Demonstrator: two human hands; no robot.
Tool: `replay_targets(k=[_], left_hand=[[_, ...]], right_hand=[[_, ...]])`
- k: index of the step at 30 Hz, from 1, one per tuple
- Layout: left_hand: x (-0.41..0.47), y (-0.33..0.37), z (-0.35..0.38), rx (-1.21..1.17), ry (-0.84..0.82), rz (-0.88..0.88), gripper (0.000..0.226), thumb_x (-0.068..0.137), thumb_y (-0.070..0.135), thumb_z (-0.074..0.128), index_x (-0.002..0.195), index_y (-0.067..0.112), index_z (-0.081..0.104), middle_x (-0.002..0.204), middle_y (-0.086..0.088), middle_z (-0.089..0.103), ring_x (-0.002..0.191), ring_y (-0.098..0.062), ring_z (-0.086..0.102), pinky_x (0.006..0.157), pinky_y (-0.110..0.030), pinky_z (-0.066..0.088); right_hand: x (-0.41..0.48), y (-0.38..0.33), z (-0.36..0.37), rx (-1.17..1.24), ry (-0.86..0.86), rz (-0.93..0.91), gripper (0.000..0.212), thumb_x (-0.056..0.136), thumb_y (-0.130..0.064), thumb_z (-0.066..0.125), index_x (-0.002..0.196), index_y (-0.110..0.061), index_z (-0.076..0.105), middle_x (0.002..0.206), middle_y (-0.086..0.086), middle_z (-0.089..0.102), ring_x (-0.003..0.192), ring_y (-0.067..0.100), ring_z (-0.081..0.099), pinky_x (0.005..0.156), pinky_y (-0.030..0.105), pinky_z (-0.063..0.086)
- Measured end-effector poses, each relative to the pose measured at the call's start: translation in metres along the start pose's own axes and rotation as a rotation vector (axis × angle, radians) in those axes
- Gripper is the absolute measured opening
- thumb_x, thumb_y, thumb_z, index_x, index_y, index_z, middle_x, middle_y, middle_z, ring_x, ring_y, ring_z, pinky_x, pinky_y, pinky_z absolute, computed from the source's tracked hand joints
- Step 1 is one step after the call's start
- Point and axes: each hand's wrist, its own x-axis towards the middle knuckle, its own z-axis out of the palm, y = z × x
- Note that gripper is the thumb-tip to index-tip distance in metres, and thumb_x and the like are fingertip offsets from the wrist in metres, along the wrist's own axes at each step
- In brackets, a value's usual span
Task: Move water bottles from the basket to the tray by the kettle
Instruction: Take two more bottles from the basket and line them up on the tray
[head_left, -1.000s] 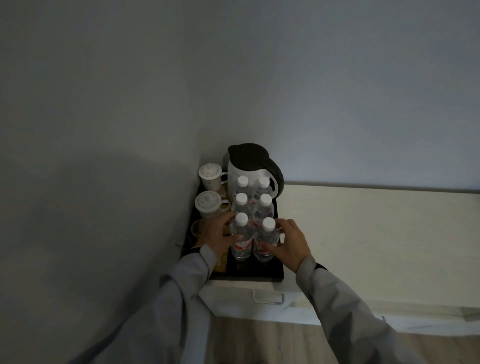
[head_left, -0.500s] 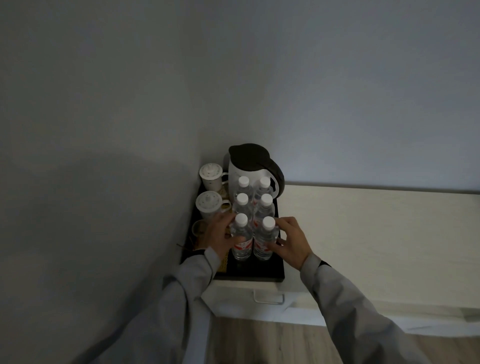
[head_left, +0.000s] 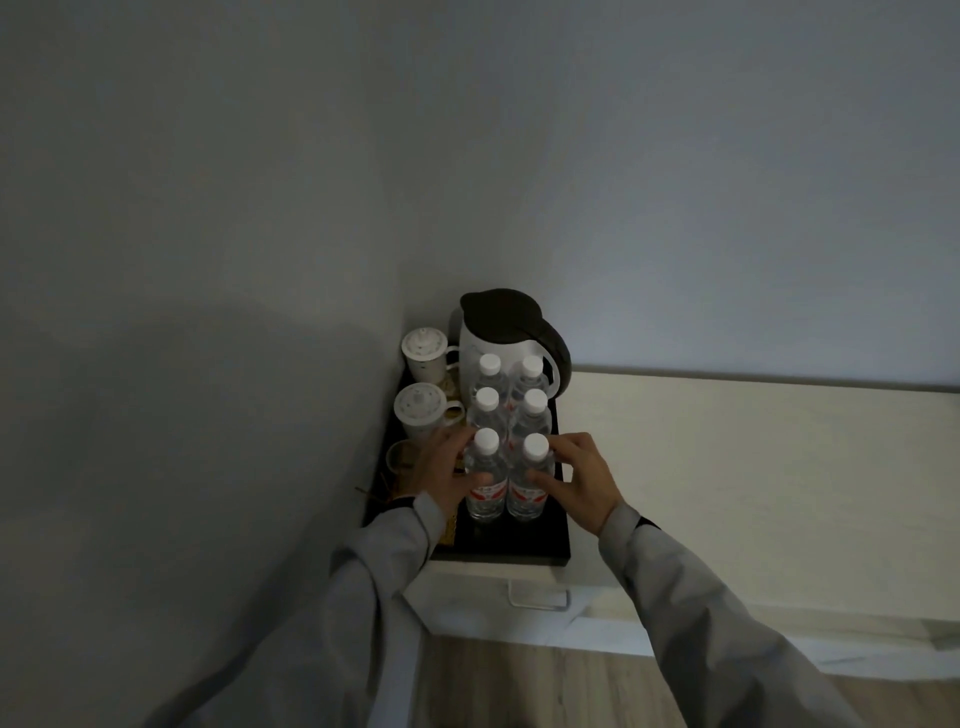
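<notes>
Six bottles on the tray, both hands settling the front pair.

Six water bottles (head_left: 506, 441) stand upright in two rows of three on the dark tray (head_left: 519, 545), running back to the kettle (head_left: 506, 338) in the corner, with two lidded cups (head_left: 421, 410) to their left. The left hand (head_left: 441, 475) wraps loosely round the front-left bottle (head_left: 485, 475), and the right hand (head_left: 576, 480) cups the front-right bottle (head_left: 530, 478), fingers spread against its side; how firmly either one grips, I cannot tell in this dim light. No basket shows from here, so I can't say whether more bottles wait. I would judge the work near its end, perhaps only a last straightening left.
</notes>
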Motion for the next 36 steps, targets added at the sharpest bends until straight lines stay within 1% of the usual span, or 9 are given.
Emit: replay_targets(k=[1,4,8,12,18,24,29,33,36], left_hand=[[0.0009,0.0003,-0.0002,0.002,-0.005,-0.002,0.064,0.068,0.010,0.084,0.126,0.007,0.057,0.122,-0.019,0.054,0.115,-0.031,0.051,0.097,-0.033,0.040],[0.0034,0.0010,-0.0014,-0.002,-0.009,0.014,0.064,0.067,0.007,0.083,0.125,0.006,0.058,0.120,-0.020,0.053,0.113,-0.031,0.052,0.095,-0.026,0.036],[0.0038,0.0013,-0.0034,-0.019,-0.006,0.031,0.064,0.068,0.006,0.083,0.126,0.003,0.057,0.120,-0.023,0.052,0.115,-0.034,0.051,0.099,-0.035,0.039],[0.0027,-0.0009,-0.0010,-0.007,0.015,0.002,0.065,0.067,0.008,0.084,0.126,0.005,0.057,0.122,-0.020,0.051,0.115,-0.032,0.052,0.099,-0.029,0.037],[0.0009,-0.0029,0.0033,0.002,-0.013,-0.014,0.070,0.070,0.020,0.083,0.132,0.012,0.052,0.130,-0.017,0.050,0.123,-0.032,0.049,0.104,-0.045,0.043],[0.0012,-0.0051,0.0040,-0.028,-0.041,-0.013,0.070,0.074,0.023,0.081,0.135,0.012,0.050,0.134,-0.016,0.053,0.125,-0.033,0.048,0.102,-0.053,0.042],[0.0032,-0.0081,0.0047,-0.063,-0.041,0.005,0.069,0.074,0.020,0.082,0.134,0.009,0.050,0.135,-0.017,0.053,0.126,-0.033,0.048,0.103,-0.051,0.042],[0.0026,-0.0053,0.0065,-0.053,-0.001,0.066,0.067,0.069,0.029,0.076,0.129,0.007,0.054,0.124,-0.021,0.058,0.113,-0.023,0.048,0.096,-0.038,0.039],[0.0006,-0.0063,0.0058,-0.040,-0.019,0.071,0.071,0.071,0.038,0.072,0.133,0.010,0.050,0.130,-0.020,0.056,0.121,-0.031,0.049,0.101,-0.044,0.041]], right_hand=[[0.0007,-0.0009,-0.0006,0.001,-0.001,0.000,0.048,0.079,-0.015,0.080,0.124,-0.012,0.063,0.110,0.017,0.054,0.103,0.014,0.047,0.089,0.003,0.036],[0.0015,-0.0034,-0.0025,0.017,0.006,-0.003,0.048,0.079,-0.013,0.080,0.123,-0.009,0.064,0.109,0.018,0.054,0.105,0.018,0.048,0.093,0.016,0.042],[0.0003,-0.0040,-0.0024,0.019,0.024,0.001,0.048,0.078,-0.011,0.080,0.123,-0.008,0.064,0.108,0.018,0.055,0.105,0.019,0.048,0.090,0.010,0.038],[0.0014,-0.0053,-0.0006,0.030,0.024,0.020,0.048,0.078,-0.012,0.080,0.123,-0.010,0.064,0.108,0.016,0.054,0.106,0.022,0.049,0.093,0.021,0.042],[-0.0014,-0.0014,-0.0009,0.000,-0.023,0.019,0.055,0.079,-0.021,0.080,0.129,-0.018,0.057,0.104,0.007,0.050,0.107,0.022,0.047,0.095,0.030,0.047],[-0.0006,-0.0023,0.0036,0.044,-0.036,0.064,0.058,0.078,-0.021,0.080,0.130,-0.018,0.056,0.110,0.017,0.051,0.108,0.023,0.048,0.099,0.036,0.048],[0.0003,-0.0008,0.0041,0.045,-0.033,0.056,0.057,0.079,-0.019,0.079,0.131,-0.017,0.056,0.111,0.017,0.053,0.110,0.025,0.047,0.099,0.038,0.048],[0.0009,0.0008,0.0053,0.057,-0.028,0.063,0.057,0.079,-0.019,0.080,0.131,-0.015,0.056,0.114,0.018,0.052,0.113,0.026,0.047,0.100,0.037,0.048],[-0.0009,0.0018,0.0066,0.051,-0.028,0.045,0.057,0.080,-0.020,0.080,0.131,-0.017,0.055,0.111,0.014,0.052,0.113,0.027,0.046,0.098,0.040,0.049]])
